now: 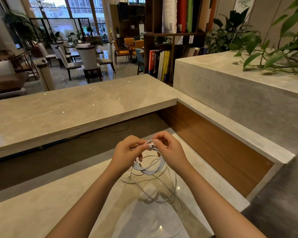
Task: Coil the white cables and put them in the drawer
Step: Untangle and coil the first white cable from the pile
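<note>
Well, from the head view, the only one there is, both hands are up over the far right part of the lower counter (58, 203), close to the wooden panel (213, 152) that backs it. The left hand (127, 152) grips the top of the coil (150, 167), fingers curled round the gathered loops. The right hand (173, 152) pinches the plug (151, 146) at the cable's end against that bundle. The coil hangs just above the counter, and loose white cable (169, 194) trails on the surface beneath it, running back toward the near edge.

What worries me is the bundle. The loops look springy, and if either pinch eases before the end is tucked, I'd expect the coil to fall open. The slack strands below cross one another and rise into the bundle, so lifting it could drag them along in a knot, or off the near edge.

Counting: two hands, one coil of several loops, one plug pinched at the top, and another small connector dangling at the coil's left side. How many separate cables make up the loose tangle I cannot tell; at least one. No drawer is in view. One raised ledge (67, 109) runs across behind.
</note>
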Tool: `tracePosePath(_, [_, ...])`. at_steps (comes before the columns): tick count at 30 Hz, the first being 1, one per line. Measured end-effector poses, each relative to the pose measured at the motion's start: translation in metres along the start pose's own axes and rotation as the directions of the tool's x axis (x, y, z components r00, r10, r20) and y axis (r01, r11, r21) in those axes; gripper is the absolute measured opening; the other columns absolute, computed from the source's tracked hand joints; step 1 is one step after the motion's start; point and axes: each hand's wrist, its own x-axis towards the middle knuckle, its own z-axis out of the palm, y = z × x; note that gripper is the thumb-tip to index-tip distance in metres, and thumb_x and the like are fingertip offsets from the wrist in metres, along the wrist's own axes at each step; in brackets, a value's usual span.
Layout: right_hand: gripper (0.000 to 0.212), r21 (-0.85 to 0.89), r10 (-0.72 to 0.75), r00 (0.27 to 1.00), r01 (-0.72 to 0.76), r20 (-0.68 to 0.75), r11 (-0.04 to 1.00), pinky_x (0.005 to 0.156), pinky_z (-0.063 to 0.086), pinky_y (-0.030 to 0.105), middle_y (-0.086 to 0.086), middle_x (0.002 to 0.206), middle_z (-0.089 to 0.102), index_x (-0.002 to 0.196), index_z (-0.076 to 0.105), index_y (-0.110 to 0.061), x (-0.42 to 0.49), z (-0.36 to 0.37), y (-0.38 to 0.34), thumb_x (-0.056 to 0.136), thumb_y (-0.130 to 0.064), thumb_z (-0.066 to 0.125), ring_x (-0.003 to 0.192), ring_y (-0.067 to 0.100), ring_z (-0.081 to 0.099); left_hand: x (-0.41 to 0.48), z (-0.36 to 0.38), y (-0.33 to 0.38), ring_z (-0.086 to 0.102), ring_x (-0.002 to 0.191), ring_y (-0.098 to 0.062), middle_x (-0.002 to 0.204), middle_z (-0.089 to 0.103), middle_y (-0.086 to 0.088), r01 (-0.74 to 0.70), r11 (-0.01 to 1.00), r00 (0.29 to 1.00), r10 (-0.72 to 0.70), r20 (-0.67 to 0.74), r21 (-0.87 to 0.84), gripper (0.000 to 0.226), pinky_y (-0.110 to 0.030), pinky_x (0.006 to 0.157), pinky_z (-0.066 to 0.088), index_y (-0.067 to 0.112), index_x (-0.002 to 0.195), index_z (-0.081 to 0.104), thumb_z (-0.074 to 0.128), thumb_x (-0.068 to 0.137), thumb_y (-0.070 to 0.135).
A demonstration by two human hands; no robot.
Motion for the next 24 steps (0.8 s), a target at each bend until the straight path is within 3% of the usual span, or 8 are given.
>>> tracePosePath(2, [0.005,0.015,0.025,1.000,-0.025,0.005,1.000,0.066,0.053,0.028,0.006,0.093,0.062,0.093,0.060,-0.019,0.001,0.001,0.000,0.089,-0.016,0.059,0.084,0.022,0.061,-0.004,0.001,0.001,0.056,0.048,-0.014,0.080,0.059,-0.008,0.052,0.991,0.999,-0.054,-0.008,-0.124,0.018,-0.023,0.054,0.049,0.021,0.085,0.076,0.065,0.084,0.007])
tracePosePath(5, [0.007,0.060,0.061,0.995,-0.066,0.075,0.996,0.063,0.054,0.024,0.007,0.091,0.064,0.096,0.062,-0.013,0.001,0.000,-0.003,0.090,-0.013,0.059,0.079,0.015,0.062,-0.010,0.006,0.002,0.058,0.049,-0.014,0.075,0.066,0.001,0.123,0.953,0.990,-0.138,-0.035,-0.275,0.027,-0.027,0.056,0.054,0.029,0.092,0.074,0.062,0.086,0.005])
tracePosePath(9, [0.006,0.076,0.083,0.987,-0.094,0.138,0.993,0.062,0.052,0.018,-0.002,0.081,0.065,0.093,0.065,-0.015,-0.003,-0.003,-0.003,0.088,-0.013,0.061,0.070,0.003,0.062,-0.009,0.011,-0.001,0.060,0.051,-0.012,0.060,0.064,0.004,0.193,0.901,0.974,-0.225,-0.038,-0.388,0.048,-0.033,0.062,0.057,0.032,0.124,0.048,0.059,0.087,0.003])
tracePosePath(13, [0.015,-0.057,0.115,0.979,-0.107,0.170,0.993,0.070,0.053,0.024,0.001,0.086,0.068,0.101,0.067,-0.013,-0.003,-0.009,-0.001,0.092,-0.017,0.056,0.077,0.009,0.064,-0.011,0.013,-0.005,0.060,0.053,-0.015,0.058,0.056,0.001,0.180,0.906,0.968,-0.233,-0.097,-0.382,0.040,-0.033,0.060,0.056,0.024,0.123,0.053,0.058,0.089,0.003])
tracePosePath(15, [0.022,-0.104,0.135,0.964,-0.114,0.228,0.988,0.072,0.054,0.026,-0.001,0.092,0.067,0.110,0.065,-0.016,-0.005,-0.009,-0.003,0.095,-0.021,0.050,0.078,0.010,0.065,-0.012,0.015,-0.005,0.062,0.055,-0.016,0.067,0.057,-0.002,0.186,0.921,0.959,-0.246,-0.140,-0.342,0.032,-0.033,0.062,0.057,0.020,0.118,0.057,0.056,0.091,0.005])
tracePosePath(18, [0.033,-0.147,0.112,0.958,-0.075,0.265,0.986,0.070,0.056,0.022,-0.003,0.103,0.065,0.126,0.055,-0.022,-0.010,-0.005,-0.004,0.092,-0.023,0.055,0.082,0.012,0.067,-0.011,0.016,-0.004,0.064,0.057,-0.011,0.082,0.061,-0.008,0.194,0.937,0.957,-0.246,-0.154,-0.289,0.022,-0.026,0.063,0.057,0.016,0.112,0.059,0.052,0.093,0.007])
tracePosePath(24, [0.033,-0.289,0.066,0.988,-0.024,0.137,0.957,0.059,0.049,0.011,-0.010,0.080,0.062,0.126,0.057,-0.019,-0.007,-0.001,-0.003,0.094,-0.016,0.052,0.064,0.003,0.061,-0.008,0.016,-0.008,0.065,0.062,-0.014,0.085,0.061,-0.007,0.264,0.901,0.945,-0.313,-0.092,-0.345,0.022,-0.028,0.068,0.056,0.012,0.113,0.059,0.054,0.092,0.008])
